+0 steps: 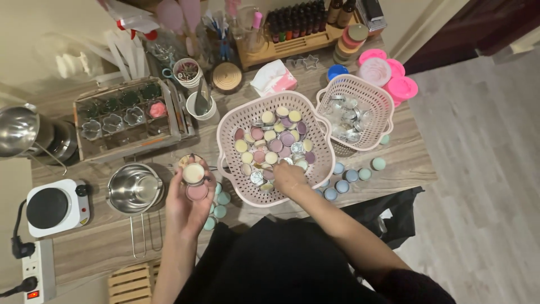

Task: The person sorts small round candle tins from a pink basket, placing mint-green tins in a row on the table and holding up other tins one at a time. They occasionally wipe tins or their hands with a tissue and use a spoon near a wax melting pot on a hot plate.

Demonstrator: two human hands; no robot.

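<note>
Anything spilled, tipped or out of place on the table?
Nothing spilled or tipped. Only oddity: loose blue and green tins lie scattered on the wooden table outside both baskets. The left hand holds two small tins; the right hand reaches into the big pink basket.

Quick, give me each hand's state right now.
Left hand: closed around a stack of small round tins.
Right hand: reaching into the pink basket; grip cannot be told.
</note>
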